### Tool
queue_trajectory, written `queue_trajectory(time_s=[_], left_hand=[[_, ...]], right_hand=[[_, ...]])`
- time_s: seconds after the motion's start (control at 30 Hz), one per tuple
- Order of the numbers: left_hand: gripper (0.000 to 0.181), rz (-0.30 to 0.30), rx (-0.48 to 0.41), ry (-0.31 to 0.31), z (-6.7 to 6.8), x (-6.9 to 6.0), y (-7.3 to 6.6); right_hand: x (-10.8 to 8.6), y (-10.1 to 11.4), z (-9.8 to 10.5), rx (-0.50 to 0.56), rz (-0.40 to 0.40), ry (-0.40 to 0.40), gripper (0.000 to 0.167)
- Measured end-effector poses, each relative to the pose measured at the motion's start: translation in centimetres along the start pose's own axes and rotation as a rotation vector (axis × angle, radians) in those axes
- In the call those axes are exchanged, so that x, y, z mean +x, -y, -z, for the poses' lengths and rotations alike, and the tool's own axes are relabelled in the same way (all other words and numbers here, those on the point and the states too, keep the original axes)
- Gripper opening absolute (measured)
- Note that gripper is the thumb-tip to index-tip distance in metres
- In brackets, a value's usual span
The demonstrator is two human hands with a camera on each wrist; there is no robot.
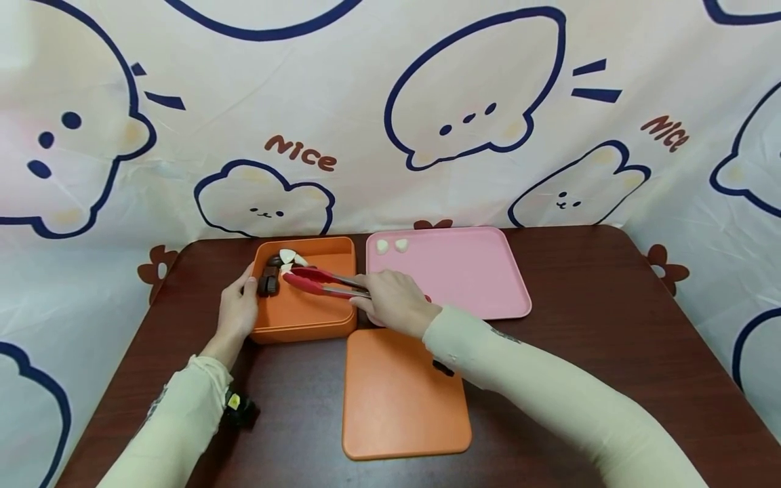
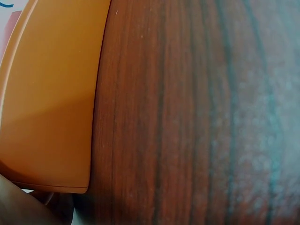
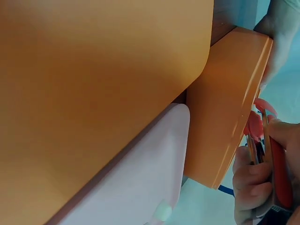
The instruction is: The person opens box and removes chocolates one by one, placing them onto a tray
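Observation:
My right hand (image 1: 395, 298) grips a pair of tongs (image 1: 332, 291) with red tips and metal arms. The tips reach into an orange box (image 1: 311, 312), beside small white pieces (image 1: 288, 255) and dark brown chocolate-like pieces (image 1: 268, 281). Whether the tips pinch a white piece, I cannot tell. At the box's left wall, my left hand (image 1: 239, 308) holds on with the thumb by the rim and the other fingers mostly hidden outside. From the right wrist view, the tongs (image 3: 281, 176) lie between thumb and curled fingers. The left wrist view shows mainly the box's side (image 2: 47, 93).
A pink tray (image 1: 464, 271) lies right of the box, bearing two small white pieces (image 1: 392, 246) at its back left. Nearer me is a flat orange lid (image 1: 403, 407). Everything stands on a dark wood table (image 1: 586, 312) before a printed cloth (image 1: 366, 81).

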State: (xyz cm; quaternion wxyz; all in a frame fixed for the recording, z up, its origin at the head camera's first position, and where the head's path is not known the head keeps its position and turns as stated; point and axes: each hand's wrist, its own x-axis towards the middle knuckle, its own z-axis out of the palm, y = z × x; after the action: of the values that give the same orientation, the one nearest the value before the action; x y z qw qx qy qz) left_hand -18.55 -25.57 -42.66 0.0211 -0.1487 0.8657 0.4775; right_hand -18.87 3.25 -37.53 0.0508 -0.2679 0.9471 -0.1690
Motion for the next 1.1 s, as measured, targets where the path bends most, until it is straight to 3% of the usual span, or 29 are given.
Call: queue_trajectory(time_s=[0.27,0.53,1.1], left_hand=[[0.05,-0.008,-0.03,0.01,-0.1,0.0,0.1],[0.051,-0.001,-0.025,0.016,0.0,-0.1,0.2],[0.05,-0.001,-0.041,0.003,0.1,-0.1,0.1]], right_hand=[[-1.4,-1.0,0.2,0.054,-0.014,-0.019,0.037],[-2.5,-1.9,0.2,0.087,0.007,-0.063,0.028],[-5.3,-4.7,1.5,0.22,-0.093,-0.097,0.033]])
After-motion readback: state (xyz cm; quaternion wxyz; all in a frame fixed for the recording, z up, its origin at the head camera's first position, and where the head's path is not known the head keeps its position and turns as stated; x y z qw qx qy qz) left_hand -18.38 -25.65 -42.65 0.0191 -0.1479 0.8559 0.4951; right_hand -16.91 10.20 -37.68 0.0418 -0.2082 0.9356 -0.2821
